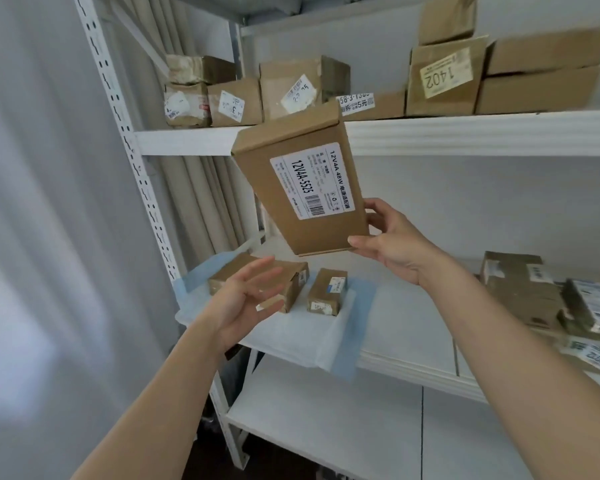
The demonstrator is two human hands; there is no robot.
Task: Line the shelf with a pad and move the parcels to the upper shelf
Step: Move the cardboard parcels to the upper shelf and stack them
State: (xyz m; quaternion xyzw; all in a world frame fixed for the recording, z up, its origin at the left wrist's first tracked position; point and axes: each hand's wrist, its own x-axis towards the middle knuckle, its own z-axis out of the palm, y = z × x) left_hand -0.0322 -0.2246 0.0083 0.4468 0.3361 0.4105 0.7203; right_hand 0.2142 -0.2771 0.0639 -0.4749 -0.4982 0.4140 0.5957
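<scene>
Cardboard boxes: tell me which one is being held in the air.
The box with the big white label, tilted and gripped at its lower corner by the right hand. All other boxes rest on shelves.

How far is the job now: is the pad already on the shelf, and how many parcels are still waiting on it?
Done: the blue pad lies on the middle shelf, and several parcels already stand on the upper shelf. In hand: the right hand holds a labelled box, tilted, in front of the upper shelf; the left hand is open, holding nothing. Left: two small boxes on the pad.
</scene>
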